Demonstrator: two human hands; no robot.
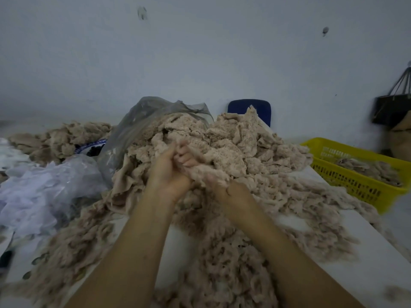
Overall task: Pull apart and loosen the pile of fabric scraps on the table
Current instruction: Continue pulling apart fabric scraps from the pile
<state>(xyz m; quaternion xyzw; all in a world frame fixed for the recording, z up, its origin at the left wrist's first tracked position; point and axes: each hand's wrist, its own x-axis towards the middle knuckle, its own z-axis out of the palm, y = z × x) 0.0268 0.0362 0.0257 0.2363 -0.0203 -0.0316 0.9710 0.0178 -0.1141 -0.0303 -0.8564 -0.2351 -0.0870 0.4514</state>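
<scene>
1. One beige fabric scrap pile [244,147] sprawls across the white table [367,252].
2. Left hand [169,172] grasps a clump at the pile's front.
3. Right hand [223,188], just beside, has its fingers buried in scraps; its grip cannot be told.

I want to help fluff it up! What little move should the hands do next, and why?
Probably draw the two hands sideways, apart. The left hand curls round a clump of scraps at the front of the pile, and the right hand is dug into the same clump, fingers hidden. The clump looks dense, so parting it should loosen it.
</scene>
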